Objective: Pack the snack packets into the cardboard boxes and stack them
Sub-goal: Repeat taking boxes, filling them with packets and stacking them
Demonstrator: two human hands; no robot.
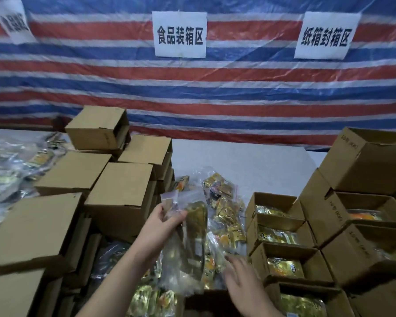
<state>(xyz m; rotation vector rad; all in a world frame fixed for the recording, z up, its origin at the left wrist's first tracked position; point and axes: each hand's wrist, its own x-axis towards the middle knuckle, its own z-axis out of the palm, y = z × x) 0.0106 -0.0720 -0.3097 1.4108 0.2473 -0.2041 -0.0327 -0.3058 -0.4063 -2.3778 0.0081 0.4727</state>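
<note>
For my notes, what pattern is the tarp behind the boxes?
Red, blue and white horizontal stripes on the tarp, clearest in the head view.

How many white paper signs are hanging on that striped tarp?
3: one sign at the upper left, partly cut off; one sign in the middle; one sign at the right.

Packing depot: stacked cartons (121, 186), tarpaulin wall (215, 88)

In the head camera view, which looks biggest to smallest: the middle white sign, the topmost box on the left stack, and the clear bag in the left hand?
1. Clear bag, though it is nearest the camera, which inflates it.
2. Topmost box and middle white sign look alike; no ranking.
</note>
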